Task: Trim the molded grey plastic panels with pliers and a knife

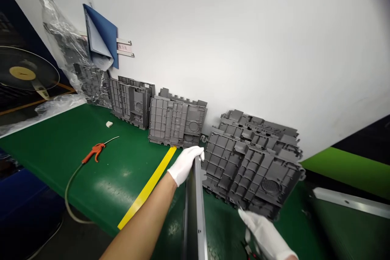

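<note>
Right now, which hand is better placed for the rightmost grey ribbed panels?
Probably right: the white-gloved right hand is near the panels; the white-gloved left hand holds the long silver metal frame.

"What are you getting from the head view?"

"I have my white-gloved left grip (185, 164) curled over the far end of a metal frame (200, 207). My right grip (265, 233) is just in front of the grey panels (243, 166) leaning on the wall (243, 40); it's blurred, so I can't say what it holds."

"And off to your left?"

"A yellow strip (149, 187) on the green bench (55, 134), then an orange air gun (93, 153) with its hose (68, 195)."
</note>
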Tool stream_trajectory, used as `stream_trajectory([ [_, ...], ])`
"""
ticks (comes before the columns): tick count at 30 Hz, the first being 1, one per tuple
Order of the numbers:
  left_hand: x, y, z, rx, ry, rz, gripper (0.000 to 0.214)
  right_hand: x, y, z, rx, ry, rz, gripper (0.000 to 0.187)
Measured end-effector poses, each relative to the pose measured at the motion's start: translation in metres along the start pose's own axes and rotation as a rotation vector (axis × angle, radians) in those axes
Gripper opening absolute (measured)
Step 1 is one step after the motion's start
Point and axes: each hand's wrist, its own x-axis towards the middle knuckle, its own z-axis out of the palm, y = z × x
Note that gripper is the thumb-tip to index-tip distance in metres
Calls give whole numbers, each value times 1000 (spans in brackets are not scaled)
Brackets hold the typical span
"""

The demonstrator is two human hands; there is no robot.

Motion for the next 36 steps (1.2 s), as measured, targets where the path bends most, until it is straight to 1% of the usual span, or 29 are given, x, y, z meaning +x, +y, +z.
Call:
stream_trajectory([
  [1,1,0,1,-3,-14,2,36,-3,-12,-4,4,-52,-95,64],
  [2,2,-1,2,-1,-28,11,37,-8,-31,-10,-11,-64,-217,62],
  [4,3,-2,4,11,-40,31,39,-17,-76,-28,-24,-108,-378,58],
  [6,4,-2,6,4,-31,10,41,-18,-120,-41,-170,-141,-565,55],
  [7,5,-3,5,-16,-27,-18,43,-16,-138,-43,-282,-115,-624,55],
  [8,6,-3,5,-38,-27,-49,44,-13,-153,-43,-397,-69,-656,57],
  [9,7,-4,4,-58,-30,-74,45,-9,-164,-41,-508,-27,-658,59],
  [12,10,-4,0,-76,-34,-99,46,-1,-186,-27,-780,76,-594,67],
  [16,12,-4,-2,-62,21,-101,43,-6,-202,-16,-1022,162,-563,72],
  [20,11,-2,-1,-40,-16,-99,46,-17,-207,-15,-1146,184,-568,72],
  [25,10,0,0,-29,-52,-100,44,-23,-203,-10,-1209,254,-594,68],
  [30,12,1,0,-59,-96,-133,47,-25,-201,-7,-1231,276,-580,64],
  [36,12,2,0,-51,-110,-107,47,-26,-198,-7,-1258,311,-614,63],
])
